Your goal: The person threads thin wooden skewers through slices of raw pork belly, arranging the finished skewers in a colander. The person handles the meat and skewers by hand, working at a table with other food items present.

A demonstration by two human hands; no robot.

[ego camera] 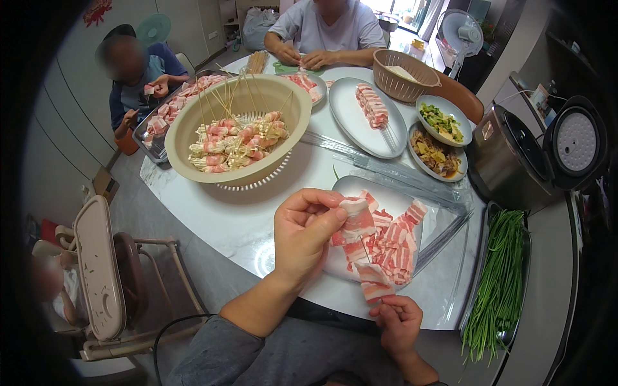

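Observation:
My left hand [309, 227] pinches a slice of raw streaky pork [357, 219] between thumb and fingers, above a metal tray [338, 268] of sliced pork. Below and to the right, my right hand [398, 318] holds the lower end of another pork slice [374, 282]. A thin skewer shows between the two slices; its ends are hidden. More slices [400, 241] lie heaped in the tray. Beyond my left hand stands a large beige basin [178, 154] with meat-wrapped enoki mushroom bundles [217, 149] and upright wooden skewers [227, 99].
Metal skewers in plastic [410, 181] lie behind the tray. An oval plate [343, 116] of sliced pork, two food dishes and a rice cooker [512, 154] stand farther right. Green chives [499, 280] fill a right-hand tray. Two people [328, 29] [145, 77] handle meat across the table; a small child sits left.

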